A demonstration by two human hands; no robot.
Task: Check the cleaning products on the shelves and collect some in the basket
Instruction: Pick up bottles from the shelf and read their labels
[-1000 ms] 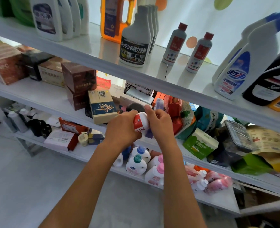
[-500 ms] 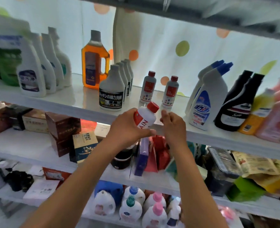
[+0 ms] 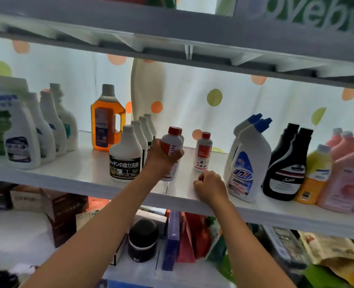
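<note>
My left hand (image 3: 161, 156) grips a small white bottle with a red cap (image 3: 172, 144), held upright over the white shelf (image 3: 88, 173). Its base is at the shelf surface; I cannot tell whether it rests there. Another red-capped bottle partly shows right behind it, and a third one (image 3: 203, 151) stands a little to the right. My right hand (image 3: 210, 185) holds nothing, fingers curled, resting at the shelf's front edge. No basket is in view.
On the same shelf stand white bottles with black labels (image 3: 126, 154), an orange jug (image 3: 107, 119), white spray bottles (image 3: 22, 134), blue-capped toilet cleaners (image 3: 248, 161), black bottles (image 3: 286, 165) and yellow and pink bottles (image 3: 338, 171). Boxes and bags fill the shelf below.
My left hand carried the red-capped bottle up from the lower shelf and onto the upper shelf. My right hand let go of it and dropped to the shelf edge.
</note>
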